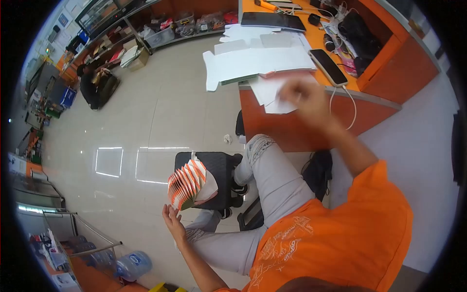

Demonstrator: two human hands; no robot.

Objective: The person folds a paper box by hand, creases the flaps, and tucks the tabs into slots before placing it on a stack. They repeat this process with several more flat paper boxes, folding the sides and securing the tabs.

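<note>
Your left hand (175, 225) sits low at the near edge of the pleated paper (188, 181), its fingers extended and apart; you seem to be touching that edge, though contact is hard to confirm. The pleated paper, orange and white, rests on the black stool (220, 163), in front of your left leg. Your right hand (305, 95) is a blur above the edge of the desk (277, 131), fingers bent, and whether they grip anything cannot be told.

Around that right hand things are crowded: white sheets (287, 56) spread under and beyond it, some overhanging the desk, and a phone (329, 67) lies just beside it, its white cable (354, 112) looping down over the edge. Farther back you have a dark flat device (272, 21) and, to its right, a tangle of cords near a black bundle (359, 33).

Your right leg (279, 170) comes between stool and desk. On the floor, crumpled paper (227, 139) lies near the desk; a large water bottle (134, 265) and a metal frame (99, 232) stand off to your left. Another person (97, 87) is low to the floor, well apart.
</note>
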